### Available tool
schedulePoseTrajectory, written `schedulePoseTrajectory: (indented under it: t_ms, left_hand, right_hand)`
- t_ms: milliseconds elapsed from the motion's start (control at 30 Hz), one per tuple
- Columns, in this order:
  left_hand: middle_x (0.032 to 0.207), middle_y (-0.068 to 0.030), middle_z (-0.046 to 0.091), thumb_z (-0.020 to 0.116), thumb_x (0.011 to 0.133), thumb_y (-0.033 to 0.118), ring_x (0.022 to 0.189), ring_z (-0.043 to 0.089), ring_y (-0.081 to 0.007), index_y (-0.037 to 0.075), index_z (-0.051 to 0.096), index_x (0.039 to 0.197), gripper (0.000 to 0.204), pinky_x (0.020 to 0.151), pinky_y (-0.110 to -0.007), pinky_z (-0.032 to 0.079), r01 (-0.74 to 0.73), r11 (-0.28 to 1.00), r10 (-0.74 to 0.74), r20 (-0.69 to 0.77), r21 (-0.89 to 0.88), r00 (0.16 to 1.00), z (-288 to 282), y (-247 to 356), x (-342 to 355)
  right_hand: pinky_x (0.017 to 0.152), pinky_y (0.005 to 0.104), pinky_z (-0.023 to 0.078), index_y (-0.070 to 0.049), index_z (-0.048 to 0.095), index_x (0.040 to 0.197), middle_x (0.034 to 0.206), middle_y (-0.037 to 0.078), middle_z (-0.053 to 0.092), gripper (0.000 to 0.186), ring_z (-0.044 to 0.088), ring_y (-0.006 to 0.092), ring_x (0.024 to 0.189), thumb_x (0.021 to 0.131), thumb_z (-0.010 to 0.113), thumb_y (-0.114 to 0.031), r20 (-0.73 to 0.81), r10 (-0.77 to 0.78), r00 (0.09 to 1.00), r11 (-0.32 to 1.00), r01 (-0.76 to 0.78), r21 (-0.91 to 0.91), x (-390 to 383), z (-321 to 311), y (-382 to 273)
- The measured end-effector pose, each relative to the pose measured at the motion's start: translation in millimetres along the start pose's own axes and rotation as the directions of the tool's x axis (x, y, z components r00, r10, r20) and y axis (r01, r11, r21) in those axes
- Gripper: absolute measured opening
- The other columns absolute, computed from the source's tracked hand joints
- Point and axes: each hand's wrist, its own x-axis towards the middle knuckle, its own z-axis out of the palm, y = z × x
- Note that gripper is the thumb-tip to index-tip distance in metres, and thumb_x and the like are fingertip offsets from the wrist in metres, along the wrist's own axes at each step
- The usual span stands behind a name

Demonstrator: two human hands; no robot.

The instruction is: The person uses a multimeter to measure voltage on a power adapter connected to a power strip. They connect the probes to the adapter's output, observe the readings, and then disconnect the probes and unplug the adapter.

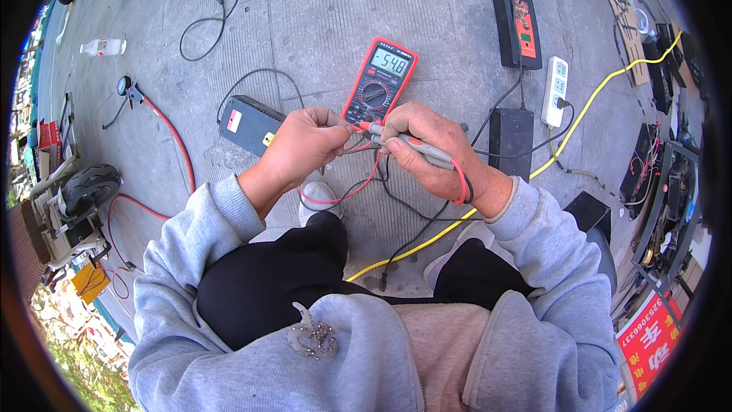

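My right hand [431, 149] is closed around a pair of grey multimeter probes [415, 149], whose tips point left toward my other hand. Red and black leads trail from their back ends. Thumb and forefinger of my left hand [309, 145] are pinched together close to the probe tips; what sits between them is too small and covered to name. Just beyond both hands, a red and black digital multimeter [380, 82] lies on the ground with digits lit on its display. A black charger box [250, 123] with a cable lies beside my left hand, which partly covers it.
At the right lie a black charger with a red label [524, 30], a black box [512, 137], a white power strip [555, 91] and a yellow cable [587, 111]. A red hose with a gauge [171, 133], a bottle [103, 47] and a wheel [90, 189] are at the left.
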Motion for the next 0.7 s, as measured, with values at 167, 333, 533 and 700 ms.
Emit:
schedulePoseTrajectory:
  t_ms: [167,333,533,700]
  left_hand:
    - [0.063,-0.0015,0.057,0.068,0.092,0.012,0.047,0.045,-0.0054,0.002,0.062,0.085,0.014,0.042,-0.021,0.03,0.004,1.0,-0.004,-0.014,0.005,1.0,-0.7,-1.3,1.2]
    - [0.066,0.0017,0.054,0.065,0.093,0.011,0.053,0.043,-0.0042,0.003,0.061,0.095,0.01,0.046,-0.021,0.028,-0.073,0.982,0.08,0.037,-0.177,0.996,-4.1,-2.5,2.5]
    - [0.076,0.0022,0.059,0.064,0.096,0.011,0.061,0.049,-0.0035,0.007,0.06,0.101,0.007,0.051,-0.019,0.032,-0.159,0.94,0.217,0.171,-0.301,0.961,-3.4,-4.7,1.4]
    - [0.085,0.0018,0.061,0.063,0.098,0.015,0.069,0.051,-0.0048,0.011,0.057,0.103,0.008,0.059,-0.019,0.038,-0.143,0.965,0.198,0.25,-0.22,0.948,-7.4,-4.6,-0.6]
  right_hand:
    - [0.074,0.0358,0.049,-0.002,0.059,0.097,0.091,0.011,0.059,0.009,0.061,0.0261,0.083,0.093,0.062,-0.009,-0.01,-0.031,0.999,0.997,0.03,-0.066,-1.0,-2.7,-1.8]
    - [0.073,0.0385,0.049,-0.001,0.06,0.098,0.09,0.014,0.059,0.01,0.061,0.0298,0.082,0.092,0.062,-0.008,-0.096,-0.192,0.977,0.902,0.137,-0.409,0.8,-7.9,-2.0]
    - [0.072,0.0383,0.051,0.0,0.062,0.106,0.09,0.013,0.06,0.021,0.064,0.0278,0.087,0.085,0.062,0.001,-0.208,0.163,0.965,0.981,-0.18,-0.068,9.7,13.3,-2.8]
    - [0.07,0.0285,0.05,0.0,0.067,0.093,0.085,0.006,0.064,0.012,0.061,0.0108,0.079,0.092,0.069,-0.012,-0.247,0.236,0.94,0.972,-0.23,0.055,16.8,26.5,-2.1]
